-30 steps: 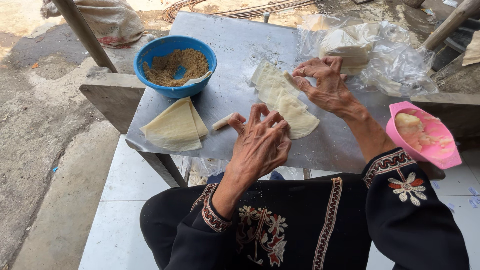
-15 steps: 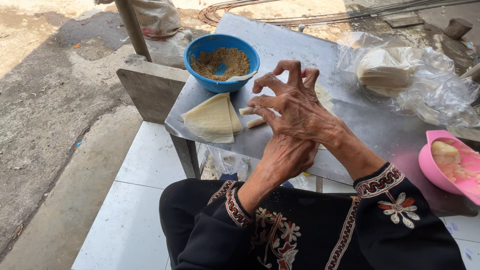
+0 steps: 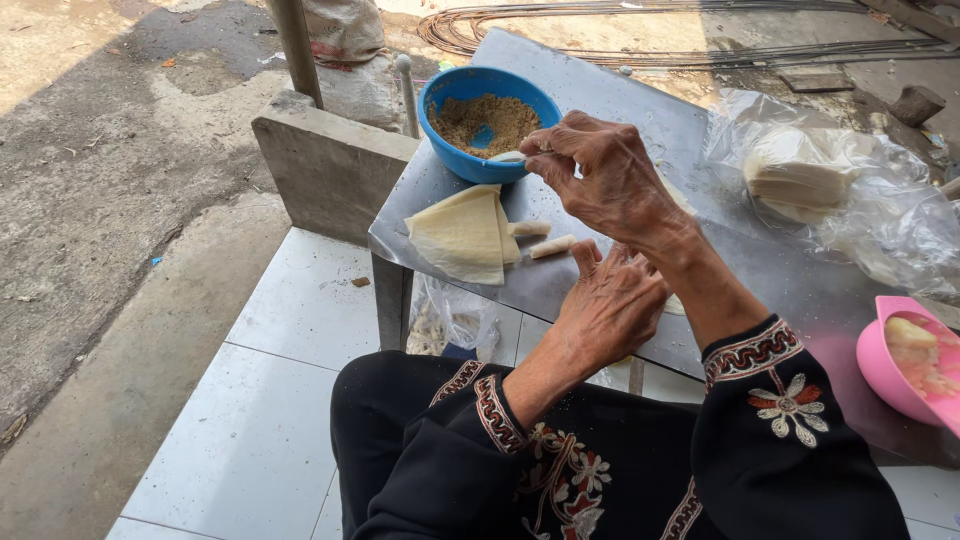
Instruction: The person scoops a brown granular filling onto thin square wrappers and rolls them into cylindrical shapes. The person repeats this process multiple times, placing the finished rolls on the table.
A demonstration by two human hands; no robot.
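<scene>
Centrally, right hand (image 3: 610, 180) pinching a small roll (image 3: 508, 156) at the rim of a blue bowl (image 3: 445, 140) of brown crumbs (image 3: 485, 120), left hand (image 3: 610, 310) loosely curled, empty, on the metal table (image 3: 600, 100), folded wrappers (image 3: 465, 235) beside two rolls (image 3: 540, 238), pink bowl (image 3: 885, 370) with pale paste (image 3: 915, 350), bagged wrappers (image 3: 800, 185).

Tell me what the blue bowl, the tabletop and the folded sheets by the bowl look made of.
Blue bowl: likely plastic, uniform glossy colour, thin rim. Tabletop: probably sheet metal, dull grey with a soft sheen and a thin edge. Folded sheets: seemingly thin dough wrappers, pale cream, matte, limp where they fold.
</scene>
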